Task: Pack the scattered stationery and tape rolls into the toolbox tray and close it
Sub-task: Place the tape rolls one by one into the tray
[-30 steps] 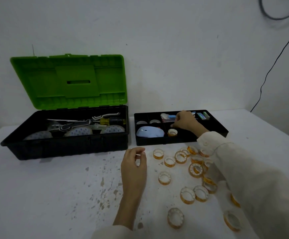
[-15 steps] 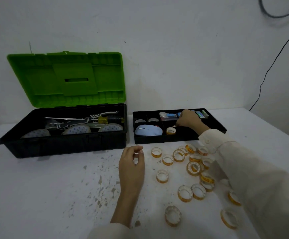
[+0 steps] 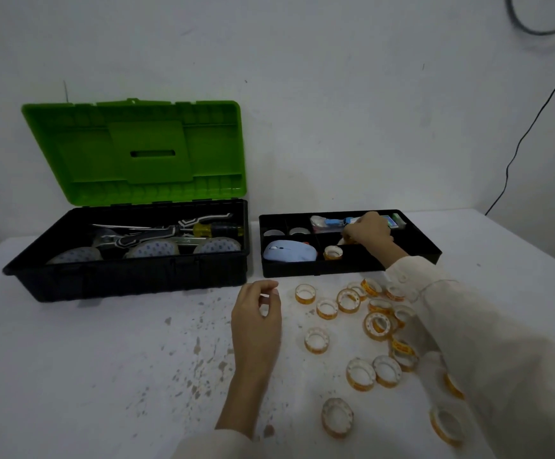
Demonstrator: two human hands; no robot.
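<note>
We see the black toolbox (image 3: 130,260), green lid (image 3: 137,150) raised, left of the black compartmented tray (image 3: 349,268) on the speckled white table (image 3: 87,376). Small clear tape rolls (image 3: 349,299) with orange cores lie scattered below. Our right hand (image 3: 367,231) pinches one roll inside the tray; our left hand (image 3: 256,319), fingers curled, pinches another.

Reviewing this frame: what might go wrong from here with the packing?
1. The right sleeve hangs over the loose tape rolls and may drag or scatter them as the right hand pulls back from the tray.
2. The tray sits outside the toolbox, whose base looks full; the tray might seat poorly and the lid not close.
</note>
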